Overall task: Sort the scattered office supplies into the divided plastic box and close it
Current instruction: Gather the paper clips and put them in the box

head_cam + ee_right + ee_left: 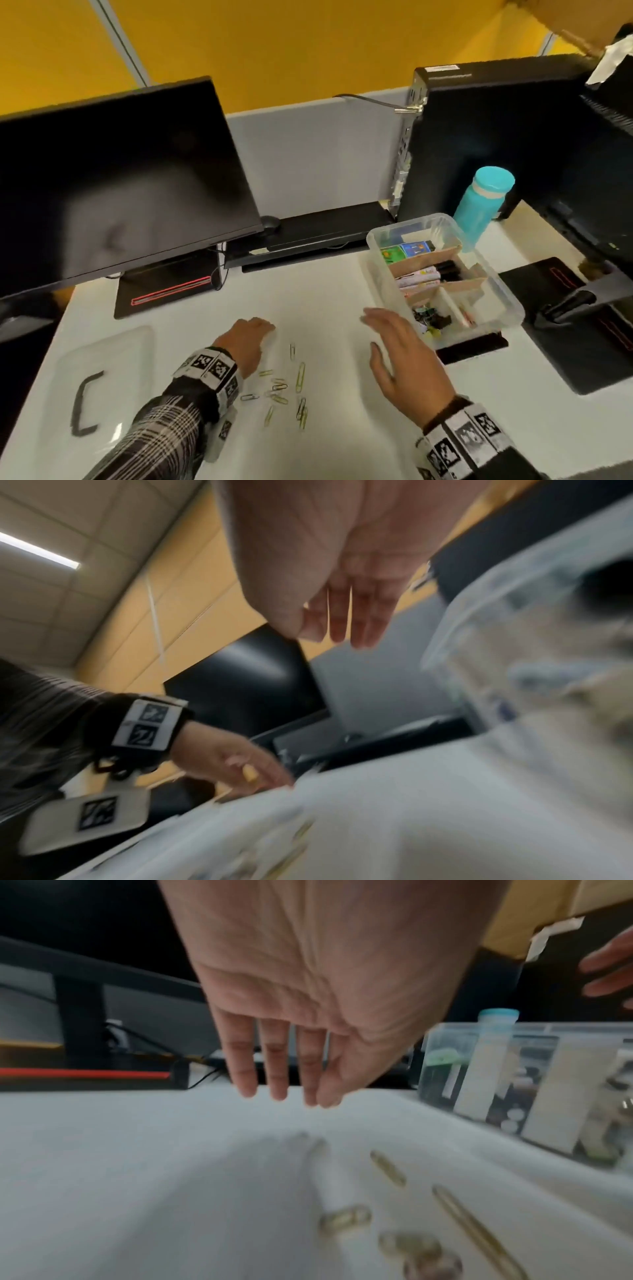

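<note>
Several paper clips [284,387], green and silver, lie scattered on the white desk between my hands; they show blurred as paper clips [387,1168] in the left wrist view. My left hand [251,334] hovers just above the desk left of them, fingers [274,1069] straight and holding nothing. My right hand [394,339] is in the air, flat and empty, just left of the clear divided box [376,236]. The box [441,1034] holds sticky notes, markers and binder clips between cardboard dividers. Its clear lid [102,383] with a dark handle lies at the desk's left.
A dark monitor [120,178] stands at the back left, a keyboard [325,226] behind the middle, a computer tower [496,137] at the back right. A teal bottle [483,202] stands right behind the box. A black mat [565,342] lies to the right.
</note>
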Demonstrator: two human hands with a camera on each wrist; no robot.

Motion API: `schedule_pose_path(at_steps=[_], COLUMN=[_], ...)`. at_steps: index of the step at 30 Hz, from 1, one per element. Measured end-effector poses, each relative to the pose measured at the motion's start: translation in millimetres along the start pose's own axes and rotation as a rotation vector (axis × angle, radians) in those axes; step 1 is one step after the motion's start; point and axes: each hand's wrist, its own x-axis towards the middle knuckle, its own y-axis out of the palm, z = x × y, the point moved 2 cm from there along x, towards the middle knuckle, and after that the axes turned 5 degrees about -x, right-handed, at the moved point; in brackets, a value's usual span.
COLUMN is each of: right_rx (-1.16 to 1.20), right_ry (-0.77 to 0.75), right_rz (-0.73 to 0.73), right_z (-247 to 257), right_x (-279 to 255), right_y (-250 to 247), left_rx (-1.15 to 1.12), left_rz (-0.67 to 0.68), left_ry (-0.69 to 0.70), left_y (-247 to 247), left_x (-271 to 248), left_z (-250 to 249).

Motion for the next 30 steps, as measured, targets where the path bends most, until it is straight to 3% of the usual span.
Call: schedule_pose_path(at_steps=[4, 6, 12, 13, 16, 23, 30], right_rx=[-0.023, -0.097, -0.319, -0.327, -0.26, -0.121, -0.2], right_ry=[-0.208, -0.285, -0.249, -0.237, -0.241, -0.242, -0.327], right_rz=[0.458, 0.641, 0.837, 0.852, 0.718, 0.724, 0.593], right_z=[24, 31, 40, 39, 40, 42, 46], right_x=[-15, -18, -15, -19, -29, -32, -22], right_y=[82, 110, 134, 136, 133, 130, 136], left_rx=[0.063, 0.127, 0.224, 0.219, 0.146, 0.095, -0.124], left_rz=[0.069, 0.094, 0.086, 0.068, 0.029, 0.019, -0.021], left_ry=[0.263, 0.321, 0.322, 0.318, 0.293, 0.263, 0.287], left_y=[28, 38, 57, 56, 57, 76, 78], left_x=[-12, -9, -5, -8, -22, -35, -17], left_z=[5, 1, 13, 17, 31, 36, 29])
